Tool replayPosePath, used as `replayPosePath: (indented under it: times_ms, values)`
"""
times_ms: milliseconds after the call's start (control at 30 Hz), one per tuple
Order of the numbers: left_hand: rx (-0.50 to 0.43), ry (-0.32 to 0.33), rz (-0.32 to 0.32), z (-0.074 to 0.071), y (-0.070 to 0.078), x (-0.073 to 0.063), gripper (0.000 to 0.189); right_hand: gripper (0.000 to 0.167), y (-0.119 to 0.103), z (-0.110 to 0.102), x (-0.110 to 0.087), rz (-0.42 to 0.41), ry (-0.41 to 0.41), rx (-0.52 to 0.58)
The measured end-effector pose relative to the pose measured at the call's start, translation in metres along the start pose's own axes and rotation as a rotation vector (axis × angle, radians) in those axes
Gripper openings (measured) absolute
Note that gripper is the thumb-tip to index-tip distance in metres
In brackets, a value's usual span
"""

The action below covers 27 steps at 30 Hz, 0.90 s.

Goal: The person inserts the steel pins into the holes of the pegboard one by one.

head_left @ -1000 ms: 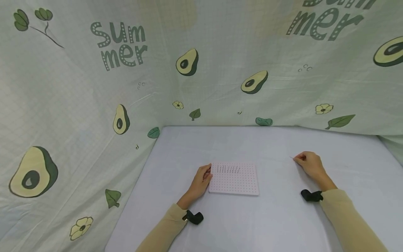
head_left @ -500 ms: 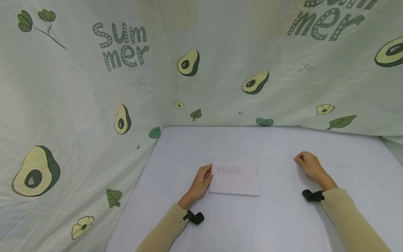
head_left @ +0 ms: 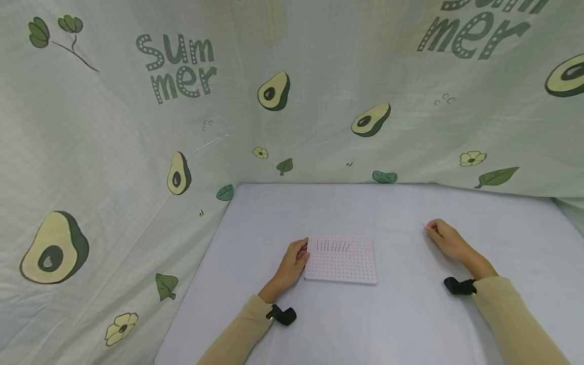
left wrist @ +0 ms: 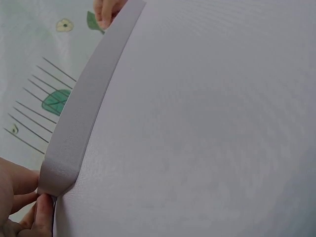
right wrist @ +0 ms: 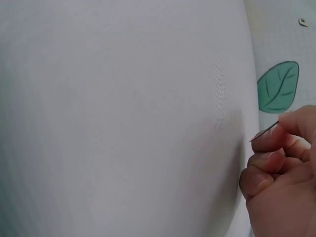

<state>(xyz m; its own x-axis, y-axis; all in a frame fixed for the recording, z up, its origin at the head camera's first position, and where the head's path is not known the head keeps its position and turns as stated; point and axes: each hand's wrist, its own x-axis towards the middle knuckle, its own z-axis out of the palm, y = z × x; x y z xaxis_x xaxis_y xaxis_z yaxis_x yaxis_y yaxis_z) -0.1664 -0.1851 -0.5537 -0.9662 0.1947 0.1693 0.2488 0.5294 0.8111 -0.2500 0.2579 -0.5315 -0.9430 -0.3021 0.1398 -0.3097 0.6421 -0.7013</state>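
A pale pink board [head_left: 342, 268] with a grid of small holes lies on the table. Several thin dark needles [left wrist: 59, 73] stand in a row along its far side, some leaning. My left hand [head_left: 287, 266] grips the board's left edge; in the left wrist view its thumb and fingers [left wrist: 44, 212] close on a corner. Well to the right of the board, my right hand [head_left: 447, 241] pinches one thin needle [right wrist: 266, 130] between thumb and forefinger, with the other fingers curled beneath. Part of that needle is hidden by the fingertips.
A white cloth covers the table [head_left: 388, 324]. Behind it and along the left hangs a pale green curtain [head_left: 315, 142] printed with avocados, leaves and lettering. A dark wrist camera [head_left: 458, 286] sits at each sleeve.
My right wrist has turned slightly and its forearm has shifted a little right; the pinched needle now points at a steeper angle. The left hand and board stay in place.
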Motion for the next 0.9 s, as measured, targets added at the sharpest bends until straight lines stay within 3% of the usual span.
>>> replayPosePath:
  times_ms: [400, 900]
  values:
    - [-0.004, -0.006, -0.020, 0.001, 0.002, -0.002, 0.048, 0.008, -0.009, 0.007, 0.005, -0.096, 0.117, 0.119]
    - [-0.004, 0.004, -0.012, 0.000, 0.004, 0.000, 0.048, 0.004, -0.051, 0.039, 0.015, -0.222, 0.082, 0.281]
